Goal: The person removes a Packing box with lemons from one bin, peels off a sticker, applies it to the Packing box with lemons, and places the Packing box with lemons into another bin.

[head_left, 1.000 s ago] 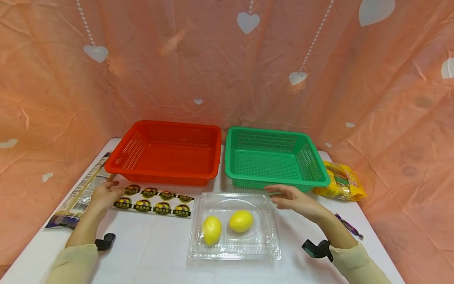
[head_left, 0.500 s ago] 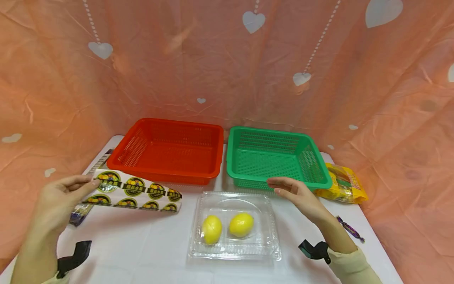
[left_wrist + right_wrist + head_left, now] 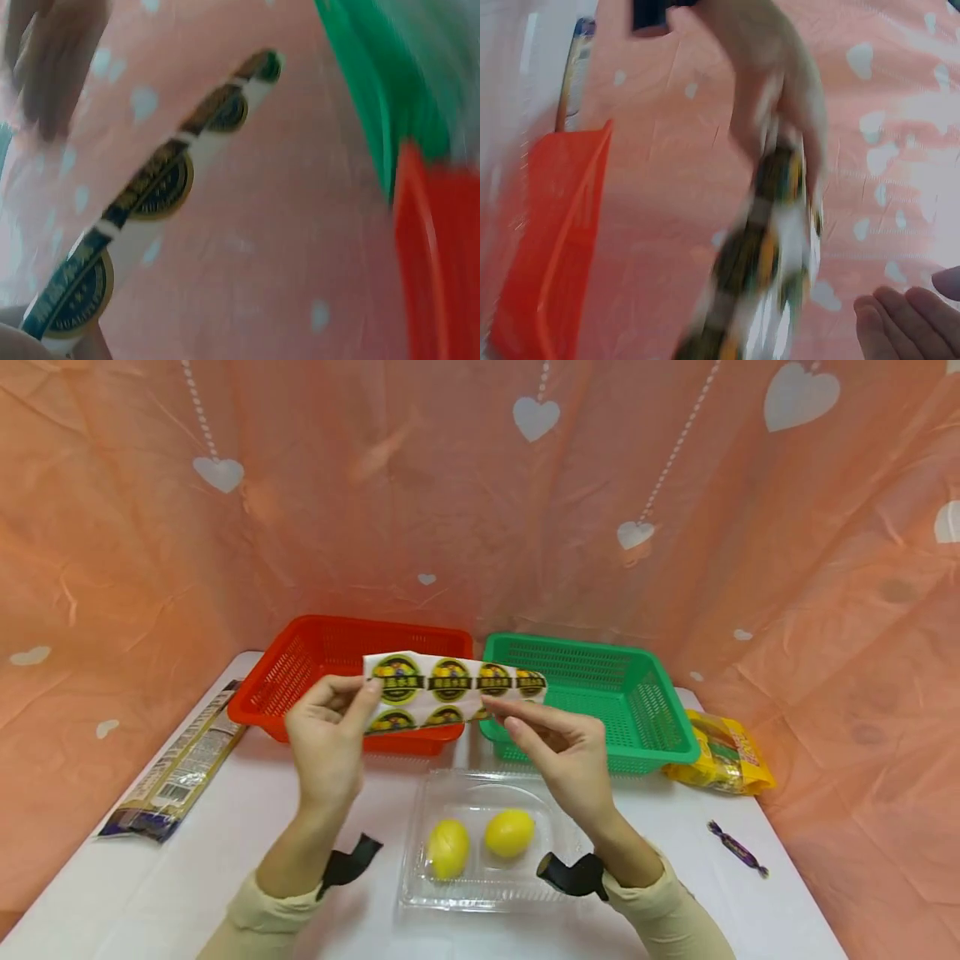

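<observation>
My left hand (image 3: 326,739) pinches a sheet of round fruit stickers (image 3: 450,685) by its left end, thumb in front, and holds it up above the table. The sheet is white with rows of black and yellow labels; in the left wrist view the sticker sheet (image 3: 161,180) appears almost edge-on. My right hand (image 3: 570,756) is close to the sheet's right part, overlapping it in the head view. In the right wrist view the right hand (image 3: 907,322) lies apart from the sheet, fingers loosely bent and holding nothing. Below are two lemons (image 3: 510,833) and a clear plastic clamshell box (image 3: 491,902).
Behind the sheet stand a red basket (image 3: 258,693) and a green basket (image 3: 660,710). A long flat printed packet (image 3: 180,777) lies at the left. On the right are a yellow snack bag (image 3: 723,756) and a purple wrapped candy (image 3: 738,850).
The left hand has picked the sticker sheet up from the table and carried it right and upward to the middle. The right hand has moved left and up toward it.
</observation>
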Tool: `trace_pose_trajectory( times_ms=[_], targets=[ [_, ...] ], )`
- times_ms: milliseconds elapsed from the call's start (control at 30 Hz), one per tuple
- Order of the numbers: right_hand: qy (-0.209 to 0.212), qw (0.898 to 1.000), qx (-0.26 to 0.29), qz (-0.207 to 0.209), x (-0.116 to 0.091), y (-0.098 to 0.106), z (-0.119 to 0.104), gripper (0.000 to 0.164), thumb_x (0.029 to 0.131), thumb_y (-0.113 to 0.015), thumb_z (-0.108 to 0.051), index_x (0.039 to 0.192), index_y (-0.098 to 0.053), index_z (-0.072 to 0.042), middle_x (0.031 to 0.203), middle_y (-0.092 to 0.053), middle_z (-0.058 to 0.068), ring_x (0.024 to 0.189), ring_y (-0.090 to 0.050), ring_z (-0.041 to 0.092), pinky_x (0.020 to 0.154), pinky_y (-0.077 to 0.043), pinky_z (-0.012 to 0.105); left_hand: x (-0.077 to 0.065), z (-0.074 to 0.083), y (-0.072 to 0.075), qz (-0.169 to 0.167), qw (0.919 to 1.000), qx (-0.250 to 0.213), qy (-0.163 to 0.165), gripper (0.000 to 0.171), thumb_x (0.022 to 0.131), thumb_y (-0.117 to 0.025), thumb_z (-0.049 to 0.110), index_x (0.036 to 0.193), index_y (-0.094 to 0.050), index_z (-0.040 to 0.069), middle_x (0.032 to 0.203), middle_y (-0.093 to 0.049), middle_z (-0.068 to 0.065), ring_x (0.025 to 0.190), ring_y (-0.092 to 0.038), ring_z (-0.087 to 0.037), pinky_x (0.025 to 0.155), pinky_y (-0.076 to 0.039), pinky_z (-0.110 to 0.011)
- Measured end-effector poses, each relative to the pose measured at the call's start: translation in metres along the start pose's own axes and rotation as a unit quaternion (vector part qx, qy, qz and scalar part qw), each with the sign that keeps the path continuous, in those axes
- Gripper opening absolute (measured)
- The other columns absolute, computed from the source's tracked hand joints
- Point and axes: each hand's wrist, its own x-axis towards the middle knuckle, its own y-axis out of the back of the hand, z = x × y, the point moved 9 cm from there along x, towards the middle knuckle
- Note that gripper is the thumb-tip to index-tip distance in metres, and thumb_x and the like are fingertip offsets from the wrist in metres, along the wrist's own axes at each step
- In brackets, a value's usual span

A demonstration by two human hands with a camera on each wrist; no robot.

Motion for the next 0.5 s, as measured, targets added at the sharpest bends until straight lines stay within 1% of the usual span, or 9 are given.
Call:
trace_pose_trajectory(
  times_ms=[67,100,167,233,267,333,433,500],
  targets=[
    [0.043,0.999,-0.001,0.0,0.005,-0.011,-0.006,0.024,0.09,-0.066,0.009,0.113,-0.068,0.014,0.113,-0.071,0.021,0.105,-0.069,0.032,0.088,-0.056,0.038,-0.011,-0.016,-0.019,-0.013,0.9998,0.001,0.014,0.015,0.085,-0.069,-0.012,0.082,-0.07,0.002,0.076,-0.071,-0.001,0.068,-0.064,-0.009,0.064,-0.056,-0.019],
    [0.067,0.998,-0.008,0.0,0.007,-0.016,-0.008,0.025,0.088,-0.067,0.013,0.113,-0.068,0.014,0.113,-0.07,0.023,0.105,-0.069,0.033,0.087,-0.056,0.038,-0.016,-0.021,-0.027,-0.017,0.9997,0.001,0.02,0.011,0.086,-0.069,-0.01,0.083,-0.069,0.001,0.077,-0.071,-0.001,0.069,-0.064,-0.009,0.064,-0.056,-0.02],
    [0.113,0.993,-0.042,0.005,0.009,-0.023,-0.011,0.028,0.083,-0.069,0.017,0.111,-0.069,0.014,0.113,-0.069,0.024,0.103,-0.069,0.032,0.083,-0.058,0.034,-0.026,-0.03,-0.039,-0.026,0.999,-0.013,0.033,0.004,0.087,-0.07,-0.007,0.086,-0.067,-0.004,0.079,-0.071,-0.003,0.071,-0.065,-0.011,0.065,-0.057,-0.022],
    [0.153,0.984,-0.086,0.01,0.01,-0.028,-0.012,0.03,0.079,-0.072,0.019,0.108,-0.07,0.013,0.114,-0.069,0.024,0.105,-0.069,0.03,0.078,-0.059,0.029,-0.034,-0.037,-0.048,-0.034,0.9971,-0.04,0.054,0.005,0.089,-0.07,-0.005,0.089,-0.066,-0.008,0.081,-0.071,-0.006,0.074,-0.067,-0.013,0.067,-0.059,-0.024],
    [0.172,0.979,-0.109,0.012,0.009,-0.029,-0.012,0.031,0.077,-0.073,0.02,0.107,-0.071,0.013,0.114,-0.069,0.024,0.105,-0.069,0.03,0.074,-0.058,0.026,-0.037,-0.04,-0.051,-0.039,0.9955,-0.054,0.068,0.006,0.089,-0.07,-0.005,0.091,-0.065,-0.009,0.083,-0.071,-0.007,0.075,-0.067,-0.014,0.067,-0.058,-0.024],
    [0.201,0.967,-0.153,0.017,0.007,-0.031,-0.012,0.032,0.074,-0.076,0.02,0.105,-0.071,0.012,0.115,-0.069,0.024,0.108,-0.068,0.03,0.074,-0.057,0.023,-0.043,-0.046,-0.056,-0.047,0.9918,-0.071,0.095,0.004,0.09,-0.068,-0.006,0.093,-0.066,-0.008,0.084,-0.071,-0.007,0.075,-0.067,-0.014,0.066,-0.057,-0.022],
    [0.228,0.955,-0.189,0.014,0.004,-0.032,-0.011,0.033,0.072,-0.077,0.02,0.103,-0.071,0.013,0.115,-0.068,0.025,0.114,-0.065,0.033,0.083,-0.057,0.027,-0.049,-0.051,-0.058,-0.055,0.9866,-0.077,0.133,0.007,0.091,-0.066,-0.008,0.096,-0.068,-0.005,0.085,-0.073,-0.006,0.069,-0.064,-0.011,0.058,-0.053,-0.017],
    [0.238,0.949,-0.206,0.015,0.003,-0.032,-0.011,0.032,0.071,-0.078,0.019,0.103,-0.071,0.013,0.115,-0.068,0.025,0.113,-0.065,0.035,0.088,-0.056,0.032,-0.052,-0.053,-0.058,-0.064,0.9842,-0.074,0.147,0.01,0.092,-0.064,-0.009,0.099,-0.069,-0.004,0.085,-0.074,-0.006,0.067,-0.064,-0.01,0.055,-0.05,-0.015]
  ],
)
